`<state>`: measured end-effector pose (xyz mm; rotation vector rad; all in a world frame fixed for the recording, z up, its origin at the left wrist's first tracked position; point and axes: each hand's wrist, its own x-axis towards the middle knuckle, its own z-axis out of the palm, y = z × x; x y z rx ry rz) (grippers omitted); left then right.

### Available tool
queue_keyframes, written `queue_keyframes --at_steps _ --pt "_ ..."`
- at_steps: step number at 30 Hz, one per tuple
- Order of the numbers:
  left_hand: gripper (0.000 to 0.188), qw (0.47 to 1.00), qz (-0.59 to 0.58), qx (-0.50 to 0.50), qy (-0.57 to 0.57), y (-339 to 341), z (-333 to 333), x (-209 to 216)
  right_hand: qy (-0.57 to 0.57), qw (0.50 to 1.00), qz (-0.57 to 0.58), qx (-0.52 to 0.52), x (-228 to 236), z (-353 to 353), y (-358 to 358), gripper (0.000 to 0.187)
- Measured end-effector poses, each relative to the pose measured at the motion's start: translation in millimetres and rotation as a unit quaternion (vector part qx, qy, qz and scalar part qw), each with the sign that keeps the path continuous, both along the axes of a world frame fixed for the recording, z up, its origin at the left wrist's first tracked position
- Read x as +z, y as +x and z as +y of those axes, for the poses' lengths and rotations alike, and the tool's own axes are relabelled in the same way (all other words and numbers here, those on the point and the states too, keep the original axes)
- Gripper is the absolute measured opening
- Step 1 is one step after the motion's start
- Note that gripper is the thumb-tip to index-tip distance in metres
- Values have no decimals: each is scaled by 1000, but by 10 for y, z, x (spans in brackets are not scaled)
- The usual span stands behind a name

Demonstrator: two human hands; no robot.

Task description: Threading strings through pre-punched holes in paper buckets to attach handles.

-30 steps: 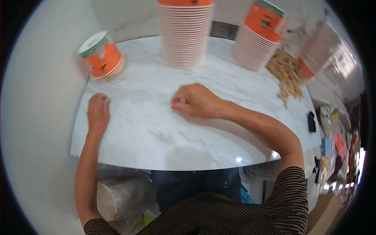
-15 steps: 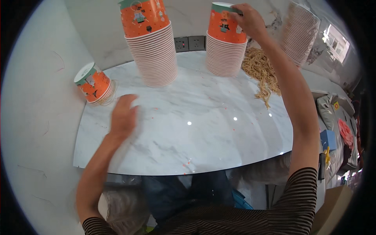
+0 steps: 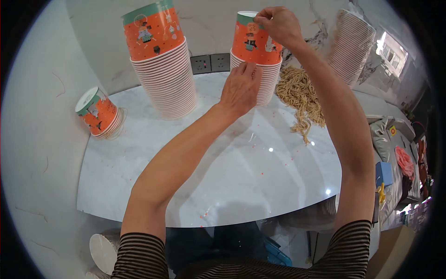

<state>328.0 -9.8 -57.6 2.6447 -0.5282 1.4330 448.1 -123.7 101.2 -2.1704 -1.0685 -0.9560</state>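
Observation:
An upside-down stack of paper tubs (image 3: 258, 44) stands at the back right, its top tub orange with a green band and its white rims layered below. My right hand (image 3: 282, 27) is closed at the green upper edge of that top tub, thumb and fingers pinched there. Lower down, my left hand (image 3: 241, 88) has its fingers curled against the front of the same stack, at the rims just under the orange wall. My left fingertips are partly hidden by the hand itself. Right beside the stack lies a heap of tangled tan strands (image 3: 302, 95).
A taller stack of the same tubs (image 3: 162, 88) stands left of centre. A short tilted stack (image 3: 100, 114) with thin loops around its rims leans at the far left. Wall sockets (image 3: 210, 63) sit behind. A plastic-wrapped stack (image 3: 352, 46) stands at the right. The marbled table (image 3: 223, 186) has a curved front edge.
My left hand has moved right, from bare tabletop to the front of the right stack. My right hand stays at the top tub. The whole view has shifted slightly.

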Motion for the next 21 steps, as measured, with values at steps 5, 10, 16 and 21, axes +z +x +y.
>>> queue_keyframes --at_steps 5,10,16,21 --pt "35 1000 -19 2 14 29 45 95 71 989 127 -9 156 10 -303 23" --pt "29 999 -20 -24 -8 205 -227 206 131 990 -26 54 -19 -117 777 22" --pt "26 999 -39 6 0 121 52 125 138 989 41 -42 257 180 -131 23" --pt "26 999 -31 -5 -21 145 -27 122 295 944 -58 135 449 -160 287 27"
